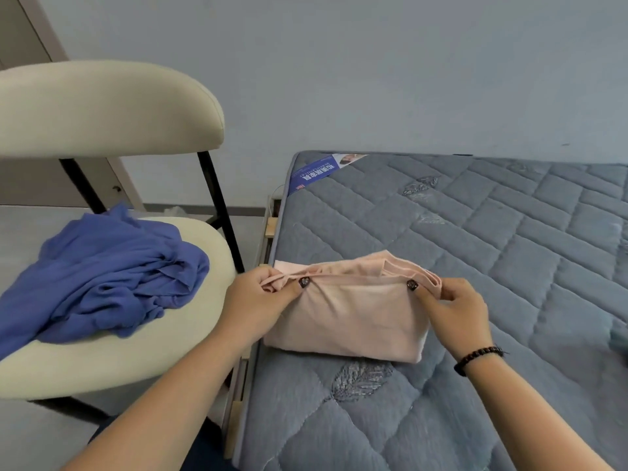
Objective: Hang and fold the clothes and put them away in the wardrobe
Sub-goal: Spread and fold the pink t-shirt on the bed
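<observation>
A pale pink garment [353, 317] lies folded into a small rectangle near the left edge of the grey quilted mattress [492, 253]. My left hand [261, 300] pinches the upper left corner of its top fold, thumb on top. My right hand [455, 311] pinches the upper right corner the same way; a dark bead bracelet sits on that wrist. A crumpled blue garment [105, 273] lies in a heap on the seat of the cream chair [102, 107] to the left of the bed.
The chair has black legs and stands close against the bed's wooden frame [268, 229]. A grey wall rises behind the bed. A beige door or panel [20, 28] shows at the far left. A blue label [316, 173] sits on the mattress corner.
</observation>
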Tool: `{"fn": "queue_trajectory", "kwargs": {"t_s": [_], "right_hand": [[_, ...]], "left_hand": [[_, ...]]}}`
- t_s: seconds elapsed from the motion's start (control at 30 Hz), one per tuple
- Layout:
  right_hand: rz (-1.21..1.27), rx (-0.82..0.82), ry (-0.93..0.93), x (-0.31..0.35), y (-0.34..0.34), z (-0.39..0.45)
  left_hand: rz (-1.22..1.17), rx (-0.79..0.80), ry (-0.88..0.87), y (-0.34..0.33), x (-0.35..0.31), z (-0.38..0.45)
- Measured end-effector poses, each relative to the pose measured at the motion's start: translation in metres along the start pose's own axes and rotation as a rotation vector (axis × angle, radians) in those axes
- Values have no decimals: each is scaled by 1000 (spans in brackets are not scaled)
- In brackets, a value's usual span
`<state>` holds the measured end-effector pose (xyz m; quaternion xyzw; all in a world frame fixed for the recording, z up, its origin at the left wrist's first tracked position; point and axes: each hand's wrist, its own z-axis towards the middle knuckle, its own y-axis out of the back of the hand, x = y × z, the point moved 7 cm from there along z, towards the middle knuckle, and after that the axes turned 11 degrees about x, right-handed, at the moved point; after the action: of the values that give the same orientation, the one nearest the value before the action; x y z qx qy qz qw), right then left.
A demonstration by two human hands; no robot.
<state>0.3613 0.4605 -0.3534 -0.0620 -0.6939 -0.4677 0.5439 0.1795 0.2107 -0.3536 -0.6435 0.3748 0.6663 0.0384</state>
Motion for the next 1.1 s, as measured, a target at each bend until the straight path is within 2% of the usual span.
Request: {"fn": "queue_trajectory", "kwargs": {"t_s": [0.17, 0.27, 0.33, 0.47, 0.6, 0.7, 0.77, 0.87, 0.97, 1.1], "right_hand": [[100, -19, -168, -19, -41, 61], [77, 90, -365, -52, -75, 74], [83, 100, -428, -68, -81, 74], [63, 140, -429, -77, -74, 64], [9, 141, -425, -80, -75, 38], [9, 4, -305, -65, -71, 33], [9, -83, -241, -58, -69, 36], [-111, -22, -284, -65, -84, 37], [-258, 0, -313, -73, -90, 39], [-269, -47, -289, -74, -83, 36]], "left_hand": [[13, -35, 137, -9, 22, 61], [33, 11, 242, -24, 51, 70], [85, -2, 266, -33, 67, 64], [96, -79, 276, -38, 75, 43], [130, -34, 252, -46, 75, 37], [85, -140, 150, -39, 70, 38], [76, -221, 148, -36, 73, 37], [161, -199, 241, -44, 86, 39], [196, -267, 173, -39, 87, 40], [-25, -115, 256, -43, 95, 41]]}}
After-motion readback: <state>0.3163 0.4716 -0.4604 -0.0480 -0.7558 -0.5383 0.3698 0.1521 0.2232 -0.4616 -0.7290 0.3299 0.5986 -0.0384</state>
